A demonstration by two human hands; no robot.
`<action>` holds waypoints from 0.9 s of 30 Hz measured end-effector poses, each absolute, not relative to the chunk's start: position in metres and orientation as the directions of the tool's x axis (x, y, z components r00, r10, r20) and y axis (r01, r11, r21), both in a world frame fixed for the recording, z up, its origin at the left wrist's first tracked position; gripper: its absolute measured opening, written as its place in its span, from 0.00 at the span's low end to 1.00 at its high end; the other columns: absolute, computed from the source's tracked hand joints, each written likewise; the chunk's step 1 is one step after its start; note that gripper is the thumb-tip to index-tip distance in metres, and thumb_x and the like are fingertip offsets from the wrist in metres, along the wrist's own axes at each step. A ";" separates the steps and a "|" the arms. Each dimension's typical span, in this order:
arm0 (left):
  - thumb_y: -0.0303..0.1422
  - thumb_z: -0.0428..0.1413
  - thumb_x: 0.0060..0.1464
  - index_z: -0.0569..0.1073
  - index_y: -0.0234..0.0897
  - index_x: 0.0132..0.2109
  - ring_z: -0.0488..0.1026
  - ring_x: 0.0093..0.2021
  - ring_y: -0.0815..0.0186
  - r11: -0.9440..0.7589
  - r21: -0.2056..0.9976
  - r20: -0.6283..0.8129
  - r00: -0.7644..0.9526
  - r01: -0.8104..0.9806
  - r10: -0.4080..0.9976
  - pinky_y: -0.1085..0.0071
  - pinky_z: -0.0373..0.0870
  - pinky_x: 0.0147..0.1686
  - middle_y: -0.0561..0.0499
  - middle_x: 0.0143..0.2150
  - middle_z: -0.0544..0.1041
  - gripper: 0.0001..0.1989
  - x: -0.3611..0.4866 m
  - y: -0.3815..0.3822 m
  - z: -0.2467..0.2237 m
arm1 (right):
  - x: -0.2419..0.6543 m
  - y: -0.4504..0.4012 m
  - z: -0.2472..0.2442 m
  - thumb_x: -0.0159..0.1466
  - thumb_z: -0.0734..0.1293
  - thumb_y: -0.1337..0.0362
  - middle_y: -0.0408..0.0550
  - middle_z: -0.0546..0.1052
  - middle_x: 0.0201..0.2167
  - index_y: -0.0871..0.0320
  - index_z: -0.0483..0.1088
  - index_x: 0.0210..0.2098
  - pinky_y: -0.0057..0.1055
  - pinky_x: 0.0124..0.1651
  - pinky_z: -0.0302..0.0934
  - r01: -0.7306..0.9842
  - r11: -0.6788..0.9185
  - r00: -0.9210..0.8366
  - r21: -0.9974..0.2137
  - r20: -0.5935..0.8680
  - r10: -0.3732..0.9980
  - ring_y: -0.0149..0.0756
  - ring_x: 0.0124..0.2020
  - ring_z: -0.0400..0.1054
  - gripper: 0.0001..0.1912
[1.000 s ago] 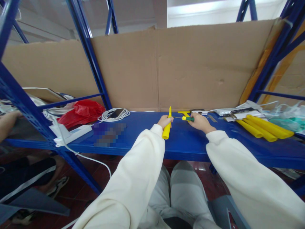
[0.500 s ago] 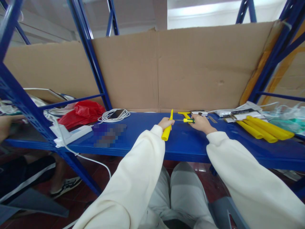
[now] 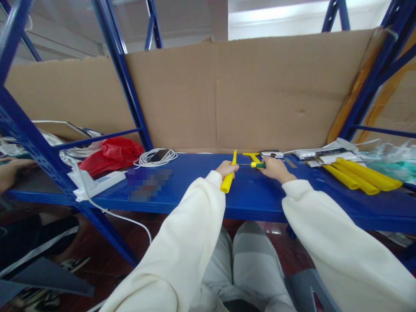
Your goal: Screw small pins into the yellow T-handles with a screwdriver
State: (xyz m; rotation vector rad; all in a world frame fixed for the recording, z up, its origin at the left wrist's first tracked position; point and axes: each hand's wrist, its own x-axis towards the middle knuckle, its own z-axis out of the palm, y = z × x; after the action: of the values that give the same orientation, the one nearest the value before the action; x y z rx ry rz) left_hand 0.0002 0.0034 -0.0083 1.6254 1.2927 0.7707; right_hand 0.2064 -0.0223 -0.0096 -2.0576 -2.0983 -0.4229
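Observation:
My left hand (image 3: 225,168) is closed around a yellow plastic handle (image 3: 228,182), whose narrow end points up and away from me and whose thicker end faces me. My right hand (image 3: 274,169) grips a screwdriver (image 3: 258,165) with a yellow and dark green handle. The screwdriver's thin shaft lies level and points left, its tip meeting the yellow handle by my left fingers; the exact contact is too small to see. Just behind my right hand, a yellow T-shaped piece (image 3: 251,155) lies on the blue shelf (image 3: 195,186).
Several yellow tubes (image 3: 360,175) and flat packets (image 3: 338,155) lie at right, near a thin metal strip (image 3: 290,163). At left are a coiled white cable (image 3: 146,159), a red bag (image 3: 113,154) and a power strip (image 3: 104,182). Cardboard (image 3: 260,95) backs the shelf. A person's arm (image 3: 9,173) shows far left.
The screwdriver's handle has turned slightly in my right hand, which has shifted a touch to the right. My left hand holds nearly still. The other person's feet at left have moved.

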 end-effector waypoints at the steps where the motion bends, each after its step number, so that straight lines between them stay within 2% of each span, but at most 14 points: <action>1: 0.21 0.53 0.52 0.64 0.37 0.25 0.63 0.15 0.70 -0.055 0.913 -0.059 0.266 0.404 0.962 0.75 0.59 0.20 0.58 0.11 0.63 0.11 0.000 0.003 -0.008 | 0.207 -0.022 -0.010 0.64 0.64 0.65 0.62 0.81 0.45 0.62 0.72 0.50 0.35 0.45 0.64 0.996 -0.010 -0.017 0.084 0.316 0.948 0.49 0.47 0.76 0.16; 7: 0.21 0.53 0.53 0.64 0.38 0.25 0.63 0.14 0.70 -0.060 0.914 -0.056 0.270 0.402 0.961 0.76 0.58 0.19 0.58 0.11 0.63 0.12 0.000 0.003 -0.008 | 0.206 -0.024 -0.010 0.62 0.66 0.66 0.62 0.80 0.46 0.61 0.69 0.53 0.33 0.43 0.64 0.999 -0.034 0.023 0.037 0.272 0.962 0.48 0.47 0.76 0.19; 15: 0.21 0.53 0.52 0.65 0.37 0.26 0.64 0.15 0.70 -0.066 0.910 -0.050 0.266 0.409 0.963 0.75 0.60 0.20 0.58 0.12 0.62 0.10 0.000 0.002 -0.008 | 0.203 -0.029 -0.005 0.65 0.63 0.64 0.61 0.79 0.50 0.60 0.73 0.50 0.39 0.50 0.65 0.998 -0.014 -0.007 0.068 0.299 0.954 0.52 0.52 0.74 0.16; 21: 0.22 0.53 0.52 0.67 0.36 0.27 0.63 0.15 0.70 -0.066 0.907 -0.058 0.279 0.417 0.958 0.75 0.60 0.20 0.58 0.12 0.62 0.09 0.001 0.001 -0.006 | 0.202 -0.028 -0.005 0.65 0.63 0.65 0.62 0.80 0.47 0.62 0.71 0.53 0.35 0.45 0.65 0.996 -0.078 0.062 0.050 0.256 0.965 0.51 0.49 0.76 0.18; 27: 0.21 0.53 0.52 0.65 0.37 0.25 0.63 0.14 0.70 -0.068 0.919 -0.045 0.275 0.389 0.960 0.76 0.59 0.19 0.58 0.11 0.62 0.11 0.001 0.001 -0.006 | 0.205 -0.026 -0.008 0.64 0.63 0.66 0.62 0.80 0.47 0.60 0.72 0.51 0.35 0.45 0.65 0.999 -0.013 0.000 0.042 0.302 0.953 0.50 0.48 0.76 0.16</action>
State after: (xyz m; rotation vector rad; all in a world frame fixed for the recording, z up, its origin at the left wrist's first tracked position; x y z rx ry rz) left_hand 0.0006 0.0005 -0.0060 1.6278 1.2652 0.7822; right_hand 0.2049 -0.0262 -0.0079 -2.0813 -2.0668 -0.3660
